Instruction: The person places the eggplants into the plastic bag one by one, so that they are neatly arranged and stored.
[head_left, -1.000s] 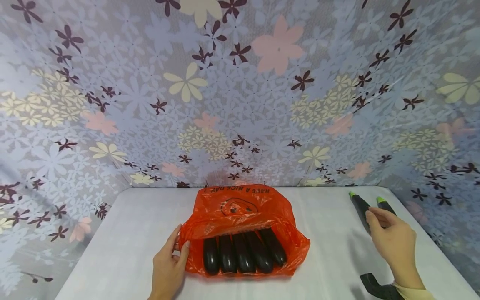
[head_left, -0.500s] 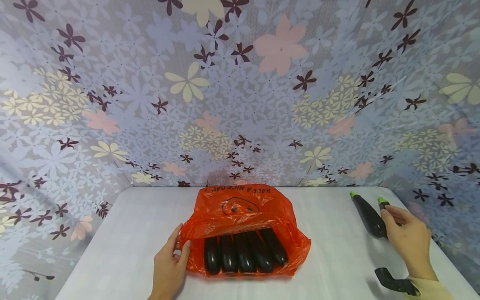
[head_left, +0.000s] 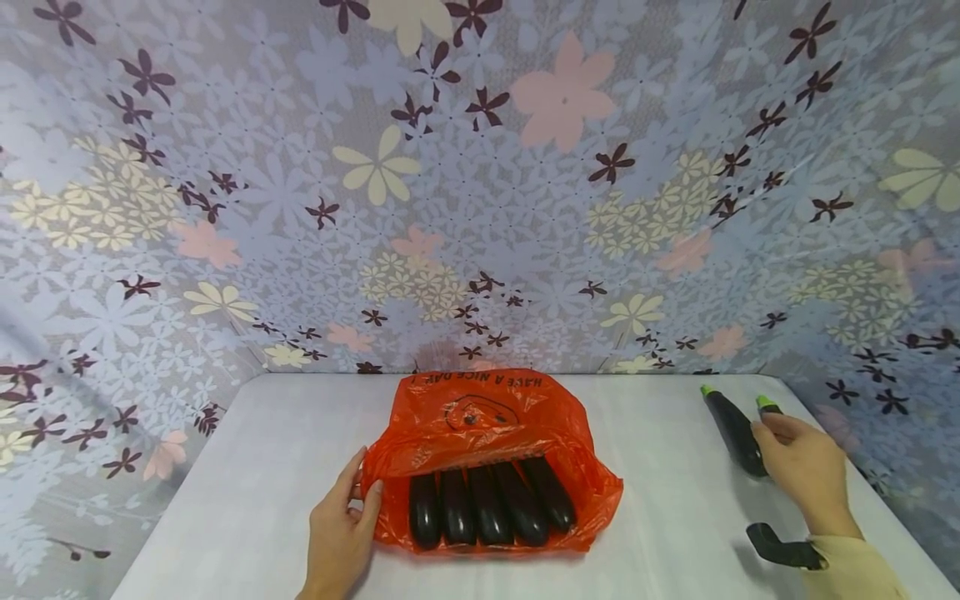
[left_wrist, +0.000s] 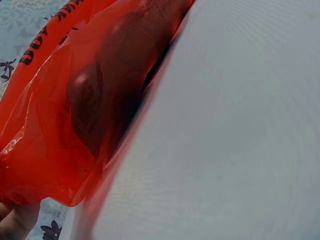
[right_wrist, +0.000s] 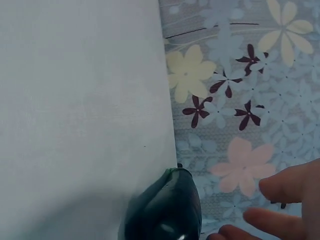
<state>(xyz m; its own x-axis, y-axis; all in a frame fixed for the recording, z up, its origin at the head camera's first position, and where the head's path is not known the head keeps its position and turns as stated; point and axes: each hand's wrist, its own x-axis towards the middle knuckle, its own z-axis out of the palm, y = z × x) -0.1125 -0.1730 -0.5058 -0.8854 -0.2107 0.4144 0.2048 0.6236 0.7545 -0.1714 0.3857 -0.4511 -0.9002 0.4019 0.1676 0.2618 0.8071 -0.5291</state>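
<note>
A red plastic bag (head_left: 480, 408) lies with its mouth toward me on the white table. Several dark eggplants (head_left: 491, 508) sit side by side inside it. My left hand (head_left: 341, 533) pinches the bag's left edge, thumb on the near side. In the left wrist view, the bag (left_wrist: 45, 150) bulges over a dark shape. At the right, an eggplant (head_left: 735, 433) with a green stem end lies on the table. My right hand (head_left: 806, 467) hovers over a second eggplant (head_left: 768, 406), mostly covering it. In the right wrist view, its fingers (right_wrist: 285, 187) are spread beside an eggplant (right_wrist: 167, 210).
The white table (head_left: 660, 500) ends at a flower-patterned cloth wall (head_left: 480, 208) at the back and sides. A black curved wrist mount (head_left: 783, 550) sticks out from the right sleeve (head_left: 855, 567).
My right hand has moved right from the left loose eggplant to the other one, then slightly back left. The left hand and the bag stay in place.
</note>
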